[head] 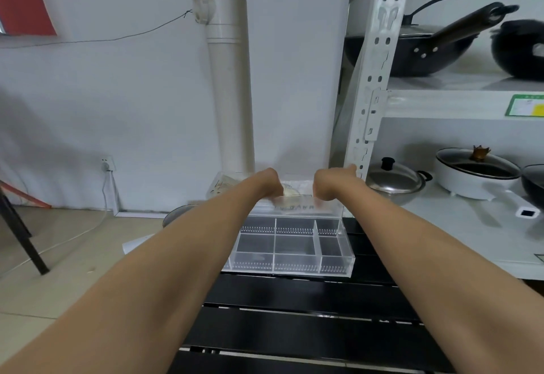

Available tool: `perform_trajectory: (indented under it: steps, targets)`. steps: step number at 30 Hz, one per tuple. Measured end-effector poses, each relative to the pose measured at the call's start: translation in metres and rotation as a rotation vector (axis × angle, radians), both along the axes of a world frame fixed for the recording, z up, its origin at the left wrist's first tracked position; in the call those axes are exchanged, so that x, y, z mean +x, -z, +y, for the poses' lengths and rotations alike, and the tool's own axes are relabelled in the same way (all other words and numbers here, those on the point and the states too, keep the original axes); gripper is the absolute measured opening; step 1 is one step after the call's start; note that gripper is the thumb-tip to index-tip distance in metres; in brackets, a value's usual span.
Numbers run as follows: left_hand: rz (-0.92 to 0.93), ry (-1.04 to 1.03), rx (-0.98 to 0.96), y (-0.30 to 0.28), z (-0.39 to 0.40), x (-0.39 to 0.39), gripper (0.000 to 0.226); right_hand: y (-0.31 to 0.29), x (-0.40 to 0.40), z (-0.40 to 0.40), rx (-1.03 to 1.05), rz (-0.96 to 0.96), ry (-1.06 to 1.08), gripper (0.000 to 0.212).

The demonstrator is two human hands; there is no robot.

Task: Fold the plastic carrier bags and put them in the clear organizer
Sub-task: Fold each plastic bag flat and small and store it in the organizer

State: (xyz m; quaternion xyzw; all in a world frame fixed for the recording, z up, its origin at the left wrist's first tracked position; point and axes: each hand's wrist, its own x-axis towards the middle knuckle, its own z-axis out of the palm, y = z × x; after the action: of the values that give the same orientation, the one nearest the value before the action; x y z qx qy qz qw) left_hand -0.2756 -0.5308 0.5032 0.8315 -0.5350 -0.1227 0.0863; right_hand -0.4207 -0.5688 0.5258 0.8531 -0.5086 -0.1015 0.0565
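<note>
The clear organizer (pixel 335 267) sits on a black slatted table (pixel 294 329), and its near compartments hold nothing. Both my arms reach over it to its far end. My left hand (pixel 269 182) and my right hand (pixel 329 186) are bent downward with fingers curled out of sight, and they hold a whitish plastic bag (pixel 294 207) with dark printing between them. The bag lies low in the far section, seen through the clear wall. Another pale folded bag (pixel 225 185) shows in the far-left corner.
A white metal shelf (pixel 459 102) stands at the right with black woks above and lidded pots (pixel 394 178) below, close to my right hand. A white pipe (pixel 229 79) runs down the wall behind. A metal bowl (pixel 176 214) sits left of the table on the floor.
</note>
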Motion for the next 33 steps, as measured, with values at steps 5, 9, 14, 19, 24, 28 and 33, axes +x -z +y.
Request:
perform_trajectory:
  steps: [5, 9, 14, 19, 24, 28, 33]
  targets:
    - [-0.043, 0.054, -0.137, 0.001, -0.002, -0.002, 0.023, -0.006, 0.003, -0.002, -0.063, -0.128, -0.040, 0.021]
    - [-0.003, 0.151, -0.144, 0.003, -0.002, -0.002, 0.027, 0.000, 0.012, 0.000, 0.057, -0.218, -0.062, 0.014]
    - [0.010, 0.170, -0.094, 0.005, -0.001, -0.008, 0.037, 0.007, 0.012, 0.000, 0.112, -0.136, -0.045, 0.018]
    - [0.065, 0.186, -0.093, 0.000, 0.007, -0.012, 0.021, 0.004, 0.015, 0.003, 0.109, -0.107, -0.020, 0.008]
    - [0.115, 0.185, -0.198, -0.005, 0.021, -0.013, 0.041, 0.001, 0.011, 0.012, 0.041, -0.166, -0.040, 0.010]
    - [0.145, 0.176, -0.340, -0.012, 0.043, -0.011, 0.048, 0.001, 0.006, 0.026, -0.101, -0.268, -0.071, 0.015]
    - [0.170, 0.174, -0.427, -0.015, 0.073, -0.008, 0.045, 0.000, 0.003, 0.053, -0.097, -0.270, -0.055, 0.032]
